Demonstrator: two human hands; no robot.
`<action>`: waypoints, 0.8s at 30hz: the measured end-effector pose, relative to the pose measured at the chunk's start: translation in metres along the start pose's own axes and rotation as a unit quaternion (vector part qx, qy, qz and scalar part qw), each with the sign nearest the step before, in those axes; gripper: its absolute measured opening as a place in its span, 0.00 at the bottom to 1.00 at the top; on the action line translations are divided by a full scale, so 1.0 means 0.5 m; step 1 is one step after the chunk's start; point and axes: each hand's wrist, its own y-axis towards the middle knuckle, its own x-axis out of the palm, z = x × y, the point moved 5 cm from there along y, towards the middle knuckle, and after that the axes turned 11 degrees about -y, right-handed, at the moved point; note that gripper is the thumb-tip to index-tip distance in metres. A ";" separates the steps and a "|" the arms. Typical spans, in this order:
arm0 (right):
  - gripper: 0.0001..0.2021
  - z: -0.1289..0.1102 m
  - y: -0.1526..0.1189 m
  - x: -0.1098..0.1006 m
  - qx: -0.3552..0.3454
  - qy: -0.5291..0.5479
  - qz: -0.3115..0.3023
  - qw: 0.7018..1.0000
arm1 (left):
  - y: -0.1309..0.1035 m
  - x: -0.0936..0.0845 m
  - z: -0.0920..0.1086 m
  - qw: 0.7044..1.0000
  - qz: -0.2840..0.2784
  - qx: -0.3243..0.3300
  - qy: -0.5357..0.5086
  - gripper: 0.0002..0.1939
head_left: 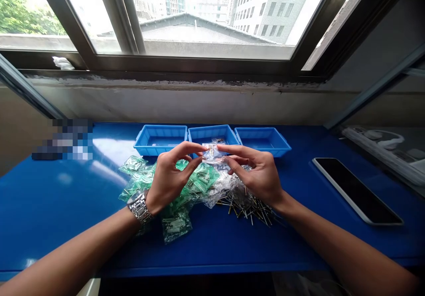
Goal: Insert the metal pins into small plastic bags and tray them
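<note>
The one head-worn camera looks forward and down from close above and behind the bare left hand (170, 172) and bare right hand (262, 169), across the glossy blue table (212, 249) toward the metal-framed window (212, 30).

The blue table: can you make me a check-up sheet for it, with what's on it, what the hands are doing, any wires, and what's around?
Surface: blue table, shiny with window glare on the left.
Things in use: clear packet held up; green bags, clear bags and loose metal rods piled below; three blue bins in a row behind.
Clutter: phone lying at the right; pixelated patch at the left, can't tell what.
Hands: left hand and right hand pinch the packet between them.
Cables: white cable at far right, apparently on a power strip.
Surroundings: window behind, buildings outside.
</note>
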 end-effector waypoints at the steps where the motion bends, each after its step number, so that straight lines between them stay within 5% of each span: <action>1: 0.14 -0.001 0.000 0.001 0.001 0.004 -0.003 1.000 | 0.000 0.000 0.000 1.000 -0.002 -0.002 -0.002 0.06; 10: 0.09 0.009 0.002 0.016 0.059 0.079 -0.080 0.992 | -0.007 0.018 -0.017 0.986 -0.058 -0.123 -0.099 0.11; 18: 0.15 0.080 0.027 -0.015 0.187 0.171 0.006 0.967 | -0.006 0.017 -0.017 0.987 -0.049 -0.123 -0.092 0.12; 24: 0.14 0.047 0.037 -0.050 0.106 0.029 -0.055 0.992 | -0.007 0.017 -0.015 0.988 -0.056 -0.115 -0.085 0.11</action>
